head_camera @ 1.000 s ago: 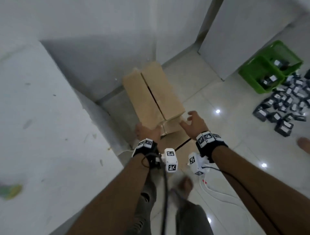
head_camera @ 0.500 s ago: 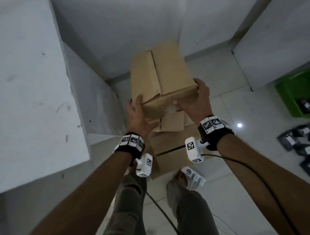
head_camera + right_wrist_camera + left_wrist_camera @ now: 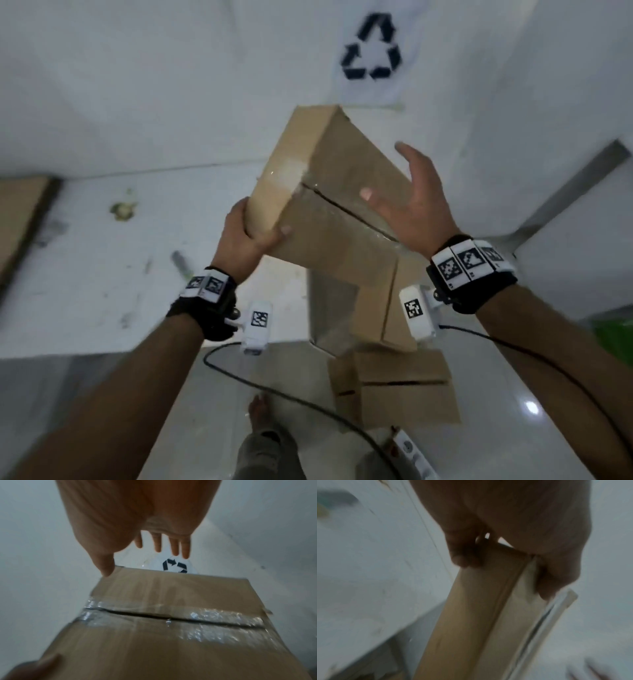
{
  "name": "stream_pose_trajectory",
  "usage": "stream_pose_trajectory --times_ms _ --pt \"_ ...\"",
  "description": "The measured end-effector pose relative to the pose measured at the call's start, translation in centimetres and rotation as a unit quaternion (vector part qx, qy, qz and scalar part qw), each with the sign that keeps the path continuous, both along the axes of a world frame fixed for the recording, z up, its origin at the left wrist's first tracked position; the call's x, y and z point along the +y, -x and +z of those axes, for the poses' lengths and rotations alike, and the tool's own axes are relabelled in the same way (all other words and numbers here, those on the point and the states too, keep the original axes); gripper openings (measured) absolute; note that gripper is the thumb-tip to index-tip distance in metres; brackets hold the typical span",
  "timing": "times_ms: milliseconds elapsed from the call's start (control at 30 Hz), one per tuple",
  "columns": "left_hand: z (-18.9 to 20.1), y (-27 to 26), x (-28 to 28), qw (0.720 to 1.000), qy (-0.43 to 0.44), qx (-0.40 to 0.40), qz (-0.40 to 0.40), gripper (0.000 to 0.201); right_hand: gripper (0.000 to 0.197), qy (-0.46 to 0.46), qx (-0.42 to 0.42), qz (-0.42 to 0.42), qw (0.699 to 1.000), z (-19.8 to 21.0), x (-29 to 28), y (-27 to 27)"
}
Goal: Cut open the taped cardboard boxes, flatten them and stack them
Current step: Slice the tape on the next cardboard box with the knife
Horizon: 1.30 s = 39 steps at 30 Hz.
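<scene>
A taped cardboard box held up, tilted, in front of a white wall.

The cardboard box is in the air above a white table, one corner raised toward the recycling sign on the wall; clear tape runs along the slit seam of its facing side. The left hand grips the box's lower left corner, fingers curled around the edge. The right hand hovers just over the taped face, fingers spread and straight, holding nothing; whether its thumb touches the cardboard cannot be told. Below, more cardboard boxes stand on the tiled floor, with a white power strip near them and a black cable trailing across.
</scene>
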<state>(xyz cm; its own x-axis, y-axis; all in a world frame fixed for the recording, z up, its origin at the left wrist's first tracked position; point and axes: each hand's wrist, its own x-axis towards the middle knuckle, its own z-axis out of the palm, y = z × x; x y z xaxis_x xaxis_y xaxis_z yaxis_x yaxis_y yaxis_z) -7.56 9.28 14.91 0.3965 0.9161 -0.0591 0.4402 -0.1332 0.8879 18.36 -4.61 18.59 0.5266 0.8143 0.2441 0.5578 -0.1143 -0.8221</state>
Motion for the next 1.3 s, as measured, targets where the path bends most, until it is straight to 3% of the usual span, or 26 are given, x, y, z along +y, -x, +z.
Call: stream_pose_trajectory --times_ms 133,233,300,367,433,467,567,633,733,833,900,967,1067,1167,1233,1300 --pt "2.7 13.5 7.2 0.973 0.199 -0.113 0.042 0.074 0.13 0.138 0.043 -0.064 0.987 -2.1 5.5 7.2" --pt "2.2 24.0 12.9 0.944 0.293 -0.122 0.088 0.062 0.117 0.13 0.199 0.025 0.971 -4.4 9.7 14.1" --pt "1.1 30.8 17.1 0.933 0.311 -0.126 0.133 0.062 0.1 0.131 0.268 0.064 0.952 -5.8 12.6 20.7" --pt "0.3 36.4 20.9 0.918 0.315 -0.146 0.192 0.062 0.101 0.125 0.266 0.061 0.954 -7.6 15.7 27.8" --pt "-0.7 41.0 24.2 0.915 0.269 -0.145 0.264 0.039 0.106 0.124 0.264 0.056 0.955 -10.1 18.7 34.9" --pt "-1.7 43.2 25.7 0.914 0.242 -0.132 0.297 0.038 0.107 0.129 0.257 0.054 0.956 -10.8 20.2 38.5" --pt "-6.4 48.5 29.7 0.92 0.211 -0.027 0.329 0.082 0.097 0.203 0.266 0.058 0.941 -12.3 23.3 47.2" --pt "-9.8 50.4 31.3 0.926 0.225 0.079 0.292 0.094 0.093 0.268 0.288 0.082 0.916 -13.5 24.2 50.1" --pt "-11.9 50.0 32.0 0.92 0.18 0.272 0.215 0.101 0.082 0.316 0.265 0.097 0.906 -14.5 24.6 49.9" --pt "-11.9 48.3 33.2 0.921 0.061 0.349 0.16 0.103 0.046 0.323 0.141 -0.039 0.935 -15.2 25.3 46.2" --pt "-12.5 47.5 34.5 0.91 -0.011 0.409 0.065 0.106 0.046 0.368 0.059 -0.07 0.925 -16.5 25.8 43.3" --pt "-12.7 46.9 35.1 0.904 -0.005 0.428 -0.013 0.107 0.059 0.463 -0.052 -0.005 0.885 -18.4 26.3 41.4" --pt "-12.4 47.1 35.4 0.899 -0.005 0.437 -0.036 0.107 0.067 0.529 -0.156 0.079 0.83 -21.2 27.5 41.1" --pt "-12.2 47.2 34.4 0.894 0.006 0.447 -0.017 0.107 0.047 0.516 -0.188 0.094 0.83 -22.7 28.6 41.1" --pt "-12.1 47.1 32.8 0.897 0.024 0.441 0.003 0.108 0.036 0.512 -0.165 0.085 0.839 -22.1 29.3 40.1" --pt "-12.0 47.3 30.4 0.914 0.055 0.401 0.022 0.107 0.031 0.468 -0.107 0.025 0.877 -20.1 29.9 38.0"
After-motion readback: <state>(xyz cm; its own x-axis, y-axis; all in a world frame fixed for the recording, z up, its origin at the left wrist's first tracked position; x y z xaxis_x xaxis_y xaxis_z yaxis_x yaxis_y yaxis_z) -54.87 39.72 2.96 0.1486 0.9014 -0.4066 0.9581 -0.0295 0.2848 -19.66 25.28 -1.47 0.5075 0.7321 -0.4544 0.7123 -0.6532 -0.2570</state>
